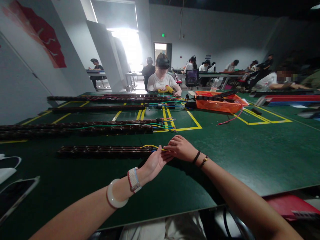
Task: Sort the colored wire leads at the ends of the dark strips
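A dark, long strip bundle (pixel 107 151) lies lengthwise on the green table, with thin wires coming out of its right end. Among these, a yellow wire (pixel 150 145) arches over to my hands, and a blue wire (pixel 153 151) runs below it. My left hand (pixel 156 162) is at the bundle's end, thumb up, with its fingers closed round the wires. Touching it from the right, my right hand (pixel 180 148) pinches the yellow wire's far part. The wire tips are hidden between my fingers.
More dark strip bundles (pixel 80 126) with coloured wires lie farther back. An orange basket (pixel 217 106) holds dark pieces. Across the table sits a person (pixel 162 80) near a yellow tool (pixel 170 90). Phone-like devices (pixel 18 196) lie at the left edge.
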Demonstrator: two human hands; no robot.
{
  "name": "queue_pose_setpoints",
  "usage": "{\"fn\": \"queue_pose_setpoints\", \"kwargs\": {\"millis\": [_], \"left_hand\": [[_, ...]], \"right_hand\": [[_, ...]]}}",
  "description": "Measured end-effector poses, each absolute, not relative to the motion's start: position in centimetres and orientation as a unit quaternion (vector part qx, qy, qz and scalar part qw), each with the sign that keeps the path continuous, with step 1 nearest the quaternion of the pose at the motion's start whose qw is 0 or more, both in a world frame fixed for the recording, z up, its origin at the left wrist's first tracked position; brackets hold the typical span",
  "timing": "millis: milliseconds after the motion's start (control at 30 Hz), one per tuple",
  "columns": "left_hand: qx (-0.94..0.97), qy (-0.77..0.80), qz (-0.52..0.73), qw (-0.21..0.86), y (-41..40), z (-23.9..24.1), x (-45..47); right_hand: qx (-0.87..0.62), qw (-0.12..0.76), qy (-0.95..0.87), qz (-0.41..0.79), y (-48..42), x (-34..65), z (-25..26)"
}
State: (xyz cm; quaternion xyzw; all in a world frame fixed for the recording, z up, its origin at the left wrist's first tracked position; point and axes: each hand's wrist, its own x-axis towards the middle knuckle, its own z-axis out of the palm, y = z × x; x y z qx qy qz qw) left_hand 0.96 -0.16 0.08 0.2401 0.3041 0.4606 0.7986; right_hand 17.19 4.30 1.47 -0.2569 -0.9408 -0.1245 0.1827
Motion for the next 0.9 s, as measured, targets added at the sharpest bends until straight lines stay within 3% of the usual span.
{"fn": "queue_pose_setpoints", "kwargs": {"millis": [533,900], "left_hand": [[0.261,0.321,0.442,0.796,-0.2,0.0,0.8],[0.281,0.338,0.446,0.779,-0.1,-0.4,0.8]], "right_hand": [[-0.303,0.183,-0.935,-0.004,5.2,18.4,1.5],[-0.349,0.194,-0.901,-0.171,6.9,17.8,0.7]]}}
